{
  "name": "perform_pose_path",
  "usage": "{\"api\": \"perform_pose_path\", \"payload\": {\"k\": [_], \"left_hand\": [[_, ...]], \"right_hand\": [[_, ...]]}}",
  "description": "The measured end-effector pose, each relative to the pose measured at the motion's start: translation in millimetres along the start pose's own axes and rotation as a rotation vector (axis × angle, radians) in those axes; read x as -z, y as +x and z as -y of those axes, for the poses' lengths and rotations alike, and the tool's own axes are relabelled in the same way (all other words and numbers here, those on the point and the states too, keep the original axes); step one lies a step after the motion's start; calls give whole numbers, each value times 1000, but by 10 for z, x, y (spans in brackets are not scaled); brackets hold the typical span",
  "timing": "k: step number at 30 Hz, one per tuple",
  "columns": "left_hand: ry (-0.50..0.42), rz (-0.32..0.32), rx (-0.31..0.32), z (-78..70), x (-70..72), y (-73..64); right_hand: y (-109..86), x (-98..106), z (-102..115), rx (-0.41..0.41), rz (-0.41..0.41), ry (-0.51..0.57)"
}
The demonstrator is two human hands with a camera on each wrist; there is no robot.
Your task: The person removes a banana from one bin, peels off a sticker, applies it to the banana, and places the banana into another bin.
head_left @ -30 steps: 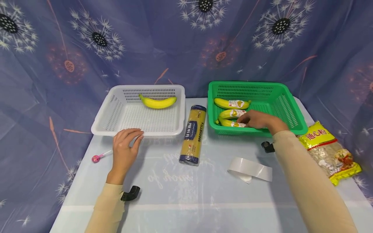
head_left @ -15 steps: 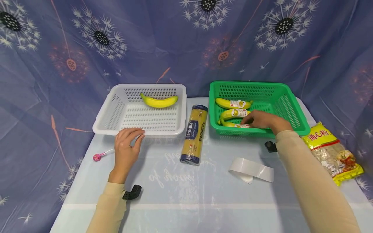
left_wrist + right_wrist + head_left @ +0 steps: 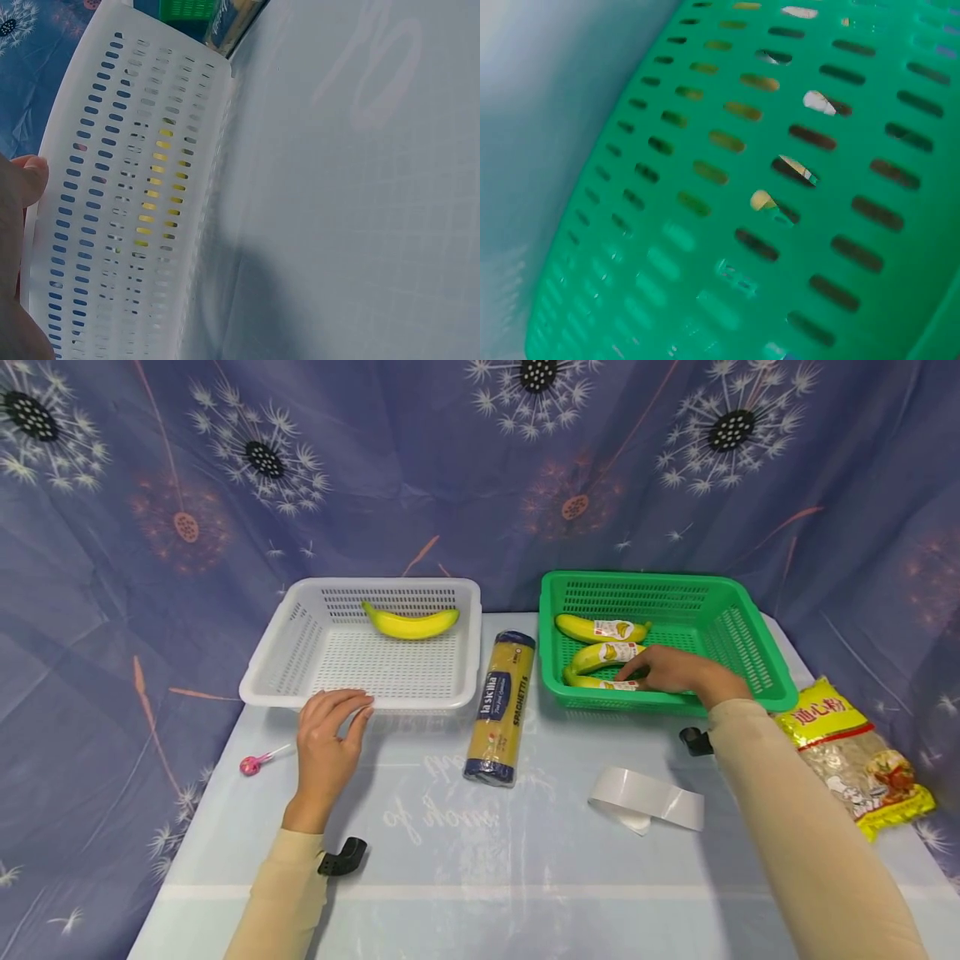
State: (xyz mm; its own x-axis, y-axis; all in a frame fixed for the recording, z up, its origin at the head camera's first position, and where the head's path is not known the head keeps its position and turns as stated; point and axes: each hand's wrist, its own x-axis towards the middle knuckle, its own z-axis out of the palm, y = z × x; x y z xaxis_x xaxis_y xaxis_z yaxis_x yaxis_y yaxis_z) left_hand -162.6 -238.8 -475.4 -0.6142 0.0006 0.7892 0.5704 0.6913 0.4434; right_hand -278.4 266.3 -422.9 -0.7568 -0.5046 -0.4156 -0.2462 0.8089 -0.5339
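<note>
My left hand [image 3: 330,743] rests at the front rim of the white basket [image 3: 420,702], fingers over the edge. The left wrist view shows the thumb tip [image 3: 31,184] at that rim. One banana [image 3: 412,625] lies inside at the back. On the right, my right hand [image 3: 671,672] reaches over the front wall of the green basket [image 3: 645,578] and grips the front banana [image 3: 588,682], covering its right end. Beyond it lie a middle banana [image 3: 592,657] and a back banana [image 3: 577,627], both labelled. In the right wrist view the green wall [image 3: 727,315] hides the hand.
Between the baskets lies a spaghetti pack [image 3: 497,727]. A pink lollipop [image 3: 251,766] is left of my left hand. In front of the green basket sits a looped white strip [image 3: 660,802]. A yellow noodle bag [image 3: 855,760] lies at the right edge, near my right sleeve [image 3: 795,810].
The head view has shifted slightly. My right hand keeps its place over the front banana, whose left end has shifted a little against the middle banana. The left hand stays at the rim.
</note>
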Motion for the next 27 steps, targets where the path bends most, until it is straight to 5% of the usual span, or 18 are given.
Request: {"api": "perform_pose_path", "payload": {"k": [20,24,27], "left_hand": [[-8,-7,-5,-3,-28,17],[-4,-3,-3,-11,-22,6],[-1,-8,0,-18,-12,-15]], "right_hand": [[-44,50,70,-12,-22,-42],[-97,53,171,-12,-113,-21],[-106,5,280,4,-262,-6]]}}
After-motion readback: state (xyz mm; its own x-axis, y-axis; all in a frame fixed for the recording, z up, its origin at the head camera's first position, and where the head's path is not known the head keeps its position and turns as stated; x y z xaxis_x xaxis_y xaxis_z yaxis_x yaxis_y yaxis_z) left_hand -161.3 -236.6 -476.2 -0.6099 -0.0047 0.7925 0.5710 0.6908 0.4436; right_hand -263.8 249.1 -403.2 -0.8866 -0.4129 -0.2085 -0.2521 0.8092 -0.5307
